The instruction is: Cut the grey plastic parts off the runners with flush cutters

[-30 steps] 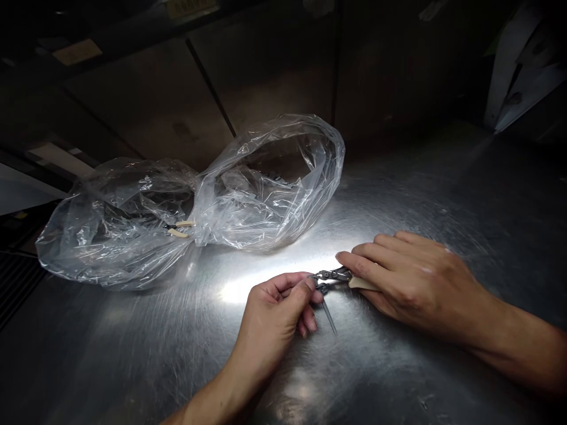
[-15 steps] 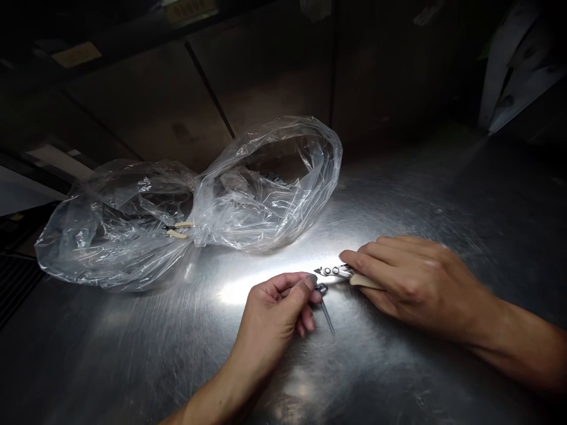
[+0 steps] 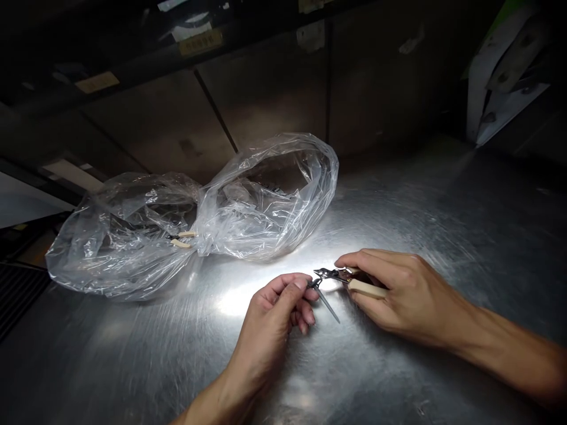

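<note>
Between thumb and fingers, my left hand [image 3: 277, 310] pinches a small grey part [image 3: 326, 304] with a long thin tapering stem that points down to the right. Its other end is hidden by my fingertips. My right hand [image 3: 398, 289] is closed around the cream handles of a pair of nippers [image 3: 328, 273]. The tip of the nippers points left, just above the grey part and close to my left fingertips; whether they touch I cannot tell.
Two clear plastic bags [image 3: 266, 242] lie on the scratched metal table [image 3: 186, 366] behind my hands. Another cream-handled tool [image 3: 181, 242] rests on the left bag [image 3: 119, 260]. A white device [image 3: 496, 88] stands at the back right.
The grey part has turned in my left fingers, its stem now slanting more to the right. In my right hand the nippers have rolled, and both handles now show, spread apart.
</note>
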Action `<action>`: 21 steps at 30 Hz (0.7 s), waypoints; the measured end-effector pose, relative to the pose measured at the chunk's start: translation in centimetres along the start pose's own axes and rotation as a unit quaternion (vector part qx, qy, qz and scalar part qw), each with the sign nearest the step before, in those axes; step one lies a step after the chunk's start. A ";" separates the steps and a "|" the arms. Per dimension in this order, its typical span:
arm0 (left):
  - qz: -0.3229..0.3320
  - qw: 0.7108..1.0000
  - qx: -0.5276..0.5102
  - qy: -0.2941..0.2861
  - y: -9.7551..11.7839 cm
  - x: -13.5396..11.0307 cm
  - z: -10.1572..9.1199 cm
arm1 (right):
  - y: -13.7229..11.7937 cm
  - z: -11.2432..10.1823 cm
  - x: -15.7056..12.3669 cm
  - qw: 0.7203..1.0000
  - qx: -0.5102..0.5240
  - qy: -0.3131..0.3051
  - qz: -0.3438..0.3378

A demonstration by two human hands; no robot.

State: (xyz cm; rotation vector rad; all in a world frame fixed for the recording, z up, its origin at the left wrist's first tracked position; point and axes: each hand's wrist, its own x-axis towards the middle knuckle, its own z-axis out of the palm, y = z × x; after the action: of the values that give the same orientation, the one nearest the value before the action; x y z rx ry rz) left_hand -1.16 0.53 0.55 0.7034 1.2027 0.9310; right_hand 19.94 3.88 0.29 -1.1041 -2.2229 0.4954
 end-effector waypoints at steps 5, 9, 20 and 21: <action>0.024 1.000 -0.015 0.009 -0.1 0.1 0.0 | -1.1 -0.9 0.3 0.978 0.121 -0.116 0.121; 0.020 1.000 -0.003 0.006 -0.2 0.1 -0.3 | -1.3 -1.5 0.5 0.960 0.153 -0.181 0.151; -0.029 0.993 -0.113 0.004 0.0 -0.2 0.1 | -1.1 -2.0 0.4 0.973 0.123 -0.177 0.087; -0.032 0.992 -0.124 0.000 0.1 -0.2 0.3 | -1.1 -2.0 0.4 0.975 0.119 -0.171 0.074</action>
State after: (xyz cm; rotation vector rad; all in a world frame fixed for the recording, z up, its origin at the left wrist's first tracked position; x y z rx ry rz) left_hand -0.95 0.38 0.75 0.4633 1.0794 1.0052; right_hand 20.43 3.71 2.50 -1.1275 -2.2969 1.0563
